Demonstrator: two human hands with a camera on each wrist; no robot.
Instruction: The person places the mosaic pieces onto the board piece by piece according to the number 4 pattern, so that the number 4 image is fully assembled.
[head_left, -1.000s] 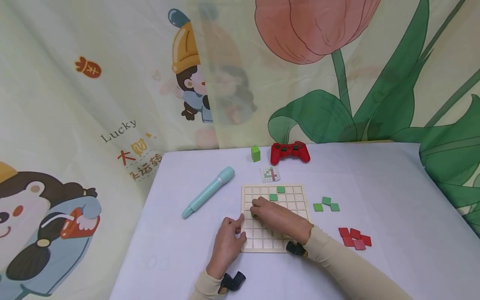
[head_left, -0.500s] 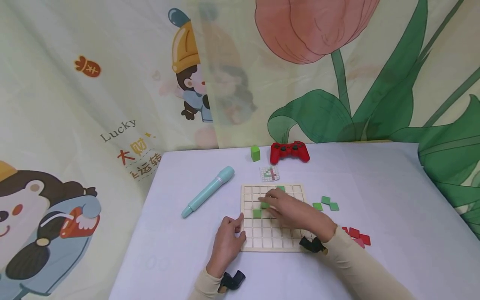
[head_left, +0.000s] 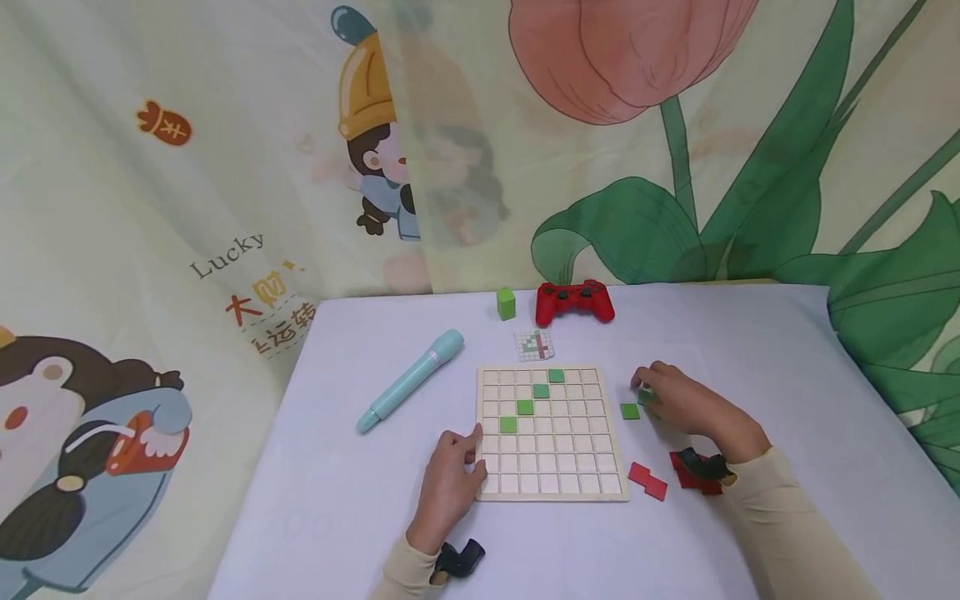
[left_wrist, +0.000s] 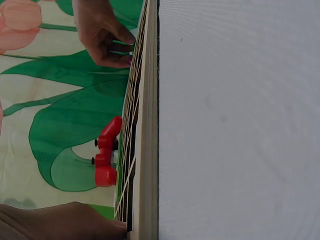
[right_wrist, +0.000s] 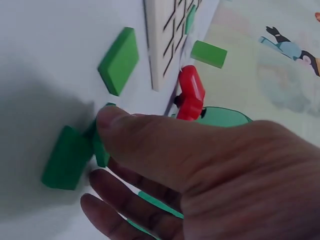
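A wooden grid board [head_left: 551, 487] lies flat on the table, with several green tiles [head_left: 525, 407] in a diagonal line on it. My left hand [head_left: 474, 454] rests against the board's left edge, fingers loosely curled, and shows at the bottom of the left wrist view [left_wrist: 65, 220]. To the right of the board, my right hand [head_left: 643, 392] pinches a loose green tile [right_wrist: 102, 150] between thumb and fingers. Another loose green tile [head_left: 630, 411] lies beside it, nearer the board [right_wrist: 167, 35]. A third [right_wrist: 67, 157] sits under my thumb.
Red tiles [head_left: 648, 482] lie near my right wrist. A small pattern card [head_left: 534, 345], a red gamepad [head_left: 574, 302] and a green block [head_left: 506, 303] sit behind the board. A teal pen [head_left: 411, 380] lies to the left. Patterned curtains hang behind the table.
My right hand left the board, where two more green tiles now lie, and moved right to the loose green tiles. Two red tiles lie closer to the board. The left hand stayed.
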